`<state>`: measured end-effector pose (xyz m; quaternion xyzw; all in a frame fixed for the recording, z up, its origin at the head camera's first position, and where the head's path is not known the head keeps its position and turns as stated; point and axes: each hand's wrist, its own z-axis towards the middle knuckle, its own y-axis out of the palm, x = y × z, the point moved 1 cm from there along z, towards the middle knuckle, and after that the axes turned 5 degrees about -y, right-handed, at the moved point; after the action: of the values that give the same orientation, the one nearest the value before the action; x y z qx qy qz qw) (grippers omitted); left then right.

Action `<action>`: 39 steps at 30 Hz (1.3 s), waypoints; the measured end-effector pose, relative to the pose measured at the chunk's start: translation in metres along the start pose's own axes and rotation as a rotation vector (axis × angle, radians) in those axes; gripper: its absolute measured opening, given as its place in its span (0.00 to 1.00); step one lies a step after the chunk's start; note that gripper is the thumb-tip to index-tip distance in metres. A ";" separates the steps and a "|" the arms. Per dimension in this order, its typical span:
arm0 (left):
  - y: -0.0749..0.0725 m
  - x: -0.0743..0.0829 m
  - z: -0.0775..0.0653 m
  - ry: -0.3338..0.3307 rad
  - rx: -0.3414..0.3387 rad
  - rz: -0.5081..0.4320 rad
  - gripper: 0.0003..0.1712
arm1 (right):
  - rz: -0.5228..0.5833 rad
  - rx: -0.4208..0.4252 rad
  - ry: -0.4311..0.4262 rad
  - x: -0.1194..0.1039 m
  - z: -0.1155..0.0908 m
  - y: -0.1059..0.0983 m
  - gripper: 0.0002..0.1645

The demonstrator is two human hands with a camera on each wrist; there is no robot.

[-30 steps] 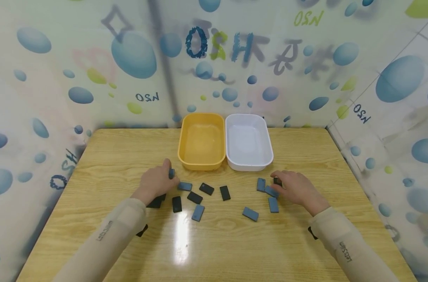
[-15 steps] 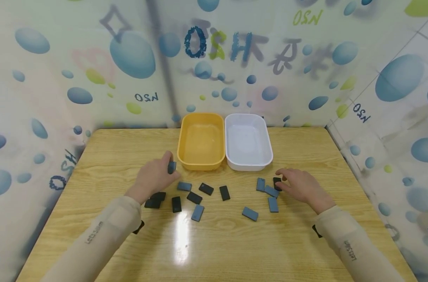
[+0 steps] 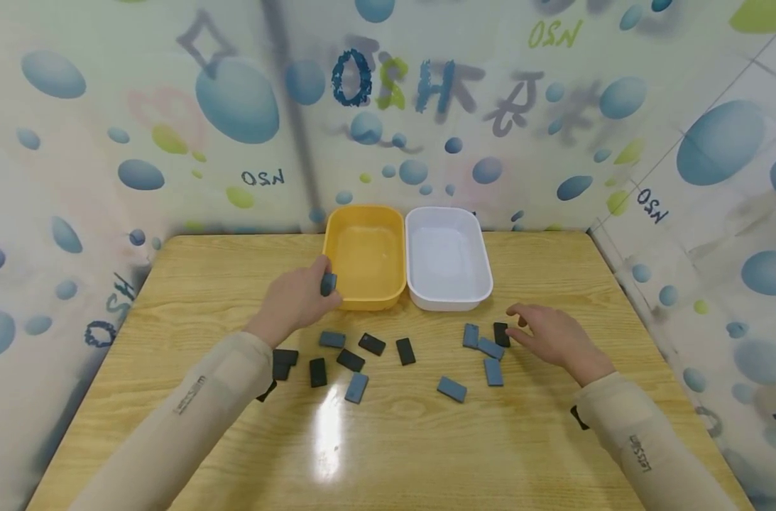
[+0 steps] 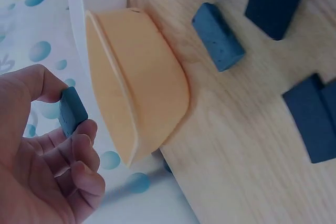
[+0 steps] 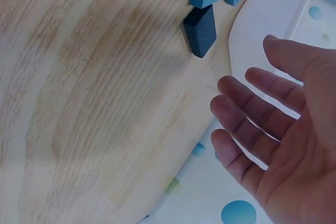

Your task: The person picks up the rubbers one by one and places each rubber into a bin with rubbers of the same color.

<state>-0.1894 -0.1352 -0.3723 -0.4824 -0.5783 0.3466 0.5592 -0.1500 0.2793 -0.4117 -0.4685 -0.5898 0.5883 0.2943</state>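
My left hand [image 3: 298,301] pinches a small blue rectangular block [image 4: 73,111] between thumb and fingers. It is at the near left corner of the yellow bin [image 3: 365,301], raised off the table. My right hand [image 5: 273,119] holds nothing, its fingers loosely bent. A black block [image 3: 501,334] lies just beside its fingertips in the head view. Two blue blocks touch or nearly touch that one, and another blue block [image 3: 493,372] lies just nearer. A white bin [image 3: 451,305] stands against the yellow bin's right side.
More blue and black blocks lie about the wooden table [image 3: 400,447], such as a black block [image 3: 405,351] in the middle and a blue block [image 3: 451,389] nearer. Dark blocks sit partly hidden beside both sleeves. A patterned wall rises behind the bins.
My left hand has lifted the blue block and carried it right and away from me to the yellow bin. My right hand has drawn back slightly from the black block, which stays on the table.
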 end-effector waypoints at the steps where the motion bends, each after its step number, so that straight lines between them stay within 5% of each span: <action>1: -0.001 0.002 0.003 -0.001 0.000 0.003 0.19 | 0.001 0.001 0.001 0.000 0.000 0.000 0.24; 15: 0.004 0.017 0.044 -0.032 -0.058 0.061 0.21 | 0.007 0.015 0.008 0.009 -0.003 -0.003 0.24; 24: 0.021 0.018 0.065 -0.047 -0.090 0.239 0.25 | 0.038 0.000 0.045 0.022 -0.006 0.000 0.24; 39: 0.041 0.025 0.076 -0.079 -0.146 0.339 0.10 | 0.071 -0.020 0.069 0.033 -0.005 0.010 0.24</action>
<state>-0.2545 -0.0890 -0.4135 -0.5984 -0.5337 0.4117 0.4331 -0.1559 0.3103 -0.4277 -0.5121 -0.5680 0.5760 0.2888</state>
